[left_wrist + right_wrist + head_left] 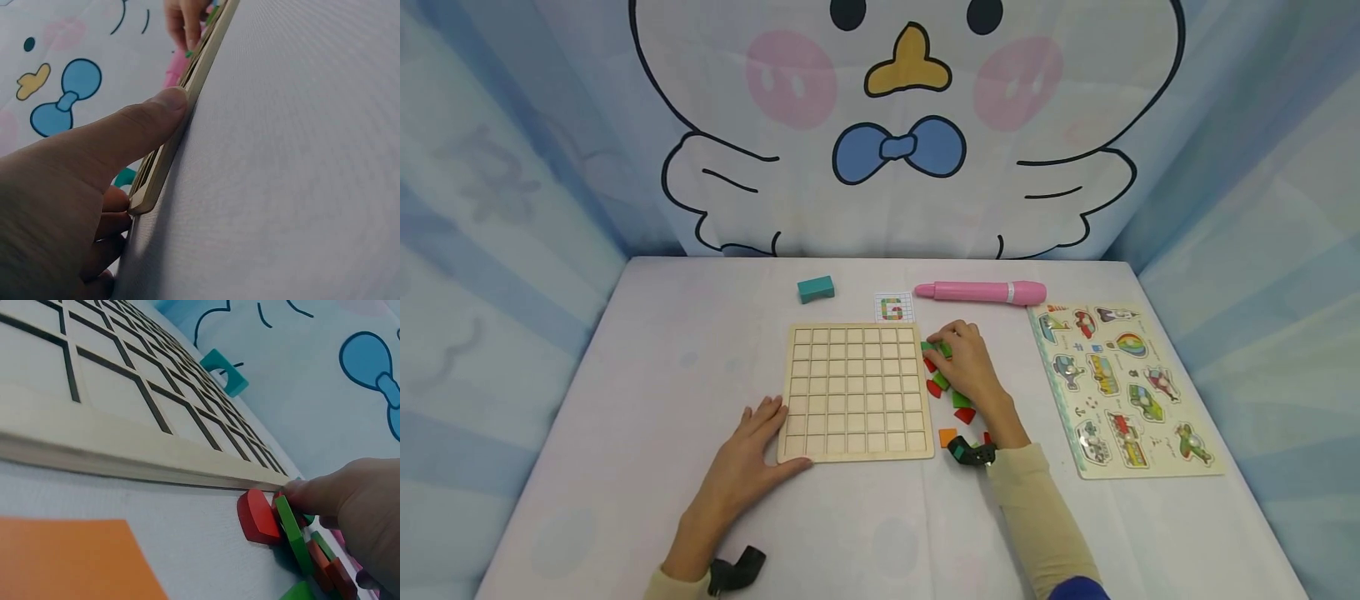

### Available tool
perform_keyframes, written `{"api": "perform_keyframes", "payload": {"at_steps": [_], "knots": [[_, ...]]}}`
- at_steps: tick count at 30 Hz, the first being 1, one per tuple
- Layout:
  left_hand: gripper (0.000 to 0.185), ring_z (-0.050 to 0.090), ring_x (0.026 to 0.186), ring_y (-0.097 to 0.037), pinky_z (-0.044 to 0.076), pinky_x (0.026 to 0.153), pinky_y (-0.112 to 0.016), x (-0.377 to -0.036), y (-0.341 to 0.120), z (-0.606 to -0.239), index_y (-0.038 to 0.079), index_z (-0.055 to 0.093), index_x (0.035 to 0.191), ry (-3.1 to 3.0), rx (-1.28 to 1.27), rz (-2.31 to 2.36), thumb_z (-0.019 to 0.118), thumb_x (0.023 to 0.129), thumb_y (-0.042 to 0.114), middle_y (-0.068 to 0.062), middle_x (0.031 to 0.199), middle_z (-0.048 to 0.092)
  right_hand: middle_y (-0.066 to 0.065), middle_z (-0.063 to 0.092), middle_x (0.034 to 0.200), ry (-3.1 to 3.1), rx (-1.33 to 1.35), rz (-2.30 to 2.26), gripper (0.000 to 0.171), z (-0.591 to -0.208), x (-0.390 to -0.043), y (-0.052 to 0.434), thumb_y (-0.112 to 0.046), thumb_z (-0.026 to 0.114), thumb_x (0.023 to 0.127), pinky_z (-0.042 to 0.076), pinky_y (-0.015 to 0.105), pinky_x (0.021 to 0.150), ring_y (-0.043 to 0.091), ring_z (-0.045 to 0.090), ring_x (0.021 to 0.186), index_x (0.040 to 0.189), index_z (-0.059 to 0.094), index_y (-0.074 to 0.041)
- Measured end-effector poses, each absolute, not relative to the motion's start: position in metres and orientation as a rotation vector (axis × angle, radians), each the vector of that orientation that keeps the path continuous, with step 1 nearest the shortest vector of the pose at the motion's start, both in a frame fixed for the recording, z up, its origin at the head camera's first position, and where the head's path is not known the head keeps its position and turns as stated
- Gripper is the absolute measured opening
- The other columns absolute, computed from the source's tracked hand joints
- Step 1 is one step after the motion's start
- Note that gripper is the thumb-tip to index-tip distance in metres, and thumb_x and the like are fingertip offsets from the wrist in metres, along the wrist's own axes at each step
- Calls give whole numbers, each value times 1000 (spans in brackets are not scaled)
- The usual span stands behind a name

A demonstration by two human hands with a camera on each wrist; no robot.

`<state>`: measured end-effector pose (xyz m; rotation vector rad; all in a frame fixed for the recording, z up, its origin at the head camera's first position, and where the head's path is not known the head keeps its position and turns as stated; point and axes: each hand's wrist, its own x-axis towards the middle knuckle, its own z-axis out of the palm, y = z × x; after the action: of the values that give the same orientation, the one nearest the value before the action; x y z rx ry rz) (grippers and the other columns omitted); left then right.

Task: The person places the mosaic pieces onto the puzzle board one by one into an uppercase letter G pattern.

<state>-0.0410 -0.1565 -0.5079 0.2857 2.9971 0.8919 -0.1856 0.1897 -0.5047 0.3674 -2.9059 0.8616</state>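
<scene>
We see one wooden grid board lying flat on the white tabletop, seven cells across and seven down, and every cell we can see holds nothing. Our left hand rests at its near left corner with fingers nearly straight, thumb pressed along the near edge and fingertips against the left edge; the left wrist view shows the thumb flat against the thin wooden rim.

Just beside the board's right edge lies a loose pile of small coloured tiles: we count about three red, about three green and one orange tile, though our right hand covers part of the pile, so the count is uncertain. That hand lies over the far end of the pile, fingers bent down onto the pieces; in the right wrist view a fingertip pinches a green tile standing on edge beside a red rounded tile.

Further back lie one teal block, one small pattern card and one pink pen. One vehicle peg puzzle sits well to the right.
</scene>
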Motion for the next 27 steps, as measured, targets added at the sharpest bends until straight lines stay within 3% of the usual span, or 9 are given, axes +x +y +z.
{"api": "perform_keyframes", "payload": {"at_steps": [4, 12, 27], "knots": [[92, 38, 148, -33, 27, 126, -51, -41, -157, -509, -3, 51, 144, 2997, 290, 882, 84, 75, 50, -17, 154, 47, 10, 64, 112, -2911, 364, 901, 24, -503, -185, 188, -25, 74, 93, 51, 43, 90, 29, 51, 104, 108, 72, -7], [92, 39, 148, -32, 27, 126, -50, -42, -157, -509, -3, 51, 143, 3005, 301, 862, 83, 76, 51, -17, 153, 48, 9, 70, 102, -2925, 345, 971, 20, -498, -185, 186, -22, 70, 96, 47, 33, 76, 24, 51, 92, 107, 69, -7], [91, 40, 147, -32, 28, 126, -50, -42, -158, -509, -3, 52, 142, 3013, 317, 866, 84, 75, 49, -17, 153, 48, 8, 69, 114, -2937, 369, 1036, 24, -490, -190, 180, -25, 57, 103, 53, 37, 83, 23, 57, 93, 123, 60, -12]]}}
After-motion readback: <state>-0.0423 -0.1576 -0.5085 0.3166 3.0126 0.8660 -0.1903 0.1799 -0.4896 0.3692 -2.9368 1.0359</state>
